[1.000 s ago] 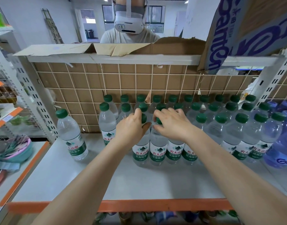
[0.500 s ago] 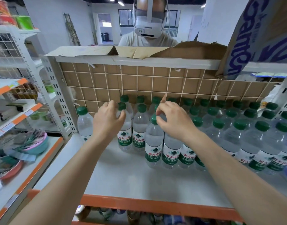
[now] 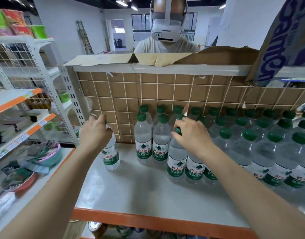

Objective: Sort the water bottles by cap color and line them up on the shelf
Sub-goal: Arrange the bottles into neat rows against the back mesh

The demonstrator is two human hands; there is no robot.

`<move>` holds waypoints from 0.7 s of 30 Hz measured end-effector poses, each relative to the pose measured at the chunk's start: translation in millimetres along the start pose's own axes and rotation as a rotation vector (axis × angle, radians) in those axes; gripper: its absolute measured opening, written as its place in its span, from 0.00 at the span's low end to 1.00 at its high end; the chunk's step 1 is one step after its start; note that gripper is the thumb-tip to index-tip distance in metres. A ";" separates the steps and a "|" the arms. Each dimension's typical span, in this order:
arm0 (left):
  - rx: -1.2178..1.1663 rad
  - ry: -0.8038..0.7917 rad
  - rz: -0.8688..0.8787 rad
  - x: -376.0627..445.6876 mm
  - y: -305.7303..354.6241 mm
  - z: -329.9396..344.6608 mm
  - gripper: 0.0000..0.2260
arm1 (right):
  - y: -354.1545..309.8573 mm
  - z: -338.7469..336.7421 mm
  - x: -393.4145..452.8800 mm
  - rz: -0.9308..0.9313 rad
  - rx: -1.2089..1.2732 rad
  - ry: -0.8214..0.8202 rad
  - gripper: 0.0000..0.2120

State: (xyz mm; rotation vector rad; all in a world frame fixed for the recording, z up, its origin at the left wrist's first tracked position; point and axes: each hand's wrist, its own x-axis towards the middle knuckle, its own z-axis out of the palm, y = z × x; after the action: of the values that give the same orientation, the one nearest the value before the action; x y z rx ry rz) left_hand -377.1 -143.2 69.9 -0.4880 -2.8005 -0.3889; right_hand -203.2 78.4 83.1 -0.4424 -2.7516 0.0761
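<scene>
Left hand (image 3: 94,130) has its fingers wrapped over the top of a lone bottle (image 3: 110,155), which stands on the shelf (image 3: 131,190) well to the left of the big green-cap pack (image 3: 251,144). Right hand (image 3: 193,135) is pinching the green cap (image 3: 178,131) of the front bottle (image 3: 176,163) at the pack's left end. Two more green-capped bottles (image 3: 152,144) stand between the loner and the pack, just in front of the cardboard grid backing (image 3: 165,90).
</scene>
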 end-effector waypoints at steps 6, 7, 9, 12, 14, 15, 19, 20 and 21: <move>-0.002 -0.076 0.008 10.3 -5.1 -2.7 0.11 | -1.5 -1.6 4.3 -0.073 -0.141 -0.139 0.15; -0.014 -0.070 0.016 10.0 -3.8 -3.5 0.10 | -1.9 -1.1 4.1 -0.080 -0.166 -0.158 0.15; -0.037 -0.085 0.057 6.6 3.2 -5.6 0.09 | -2.1 -1.2 4.0 -0.080 -0.168 -0.189 0.15; -0.046 -0.118 0.129 -4.3 18.8 -10.9 0.09 | -2.1 -2.8 4.4 -0.089 -0.162 -0.207 0.14; -0.085 -0.103 0.140 -10.6 30.4 -17.5 0.09 | -0.8 -3.2 3.5 -0.098 -0.156 -0.205 0.14; -0.109 -0.093 0.151 -13.0 36.7 -20.4 0.09 | 0.1 -3.3 3.0 -0.100 -0.155 -0.205 0.14; -0.203 -0.068 0.208 -24.2 66.1 -26.6 0.08 | 2.0 -2.0 2.2 -0.112 -0.146 -0.204 0.13; -0.238 -0.071 0.216 -27.3 73.5 -25.7 0.08 | 2.7 -1.4 1.9 -0.119 -0.144 -0.199 0.13; -0.264 -0.077 0.226 -30.3 80.0 -23.3 0.09 | 3.3 -0.9 1.7 -0.124 -0.145 -0.192 0.13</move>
State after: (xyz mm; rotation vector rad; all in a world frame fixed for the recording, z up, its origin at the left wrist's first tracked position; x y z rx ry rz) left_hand -315.6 -86.5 99.3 -0.8853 -2.7374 -0.7059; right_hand -203.4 82.0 84.1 -0.3146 -2.9793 -0.1195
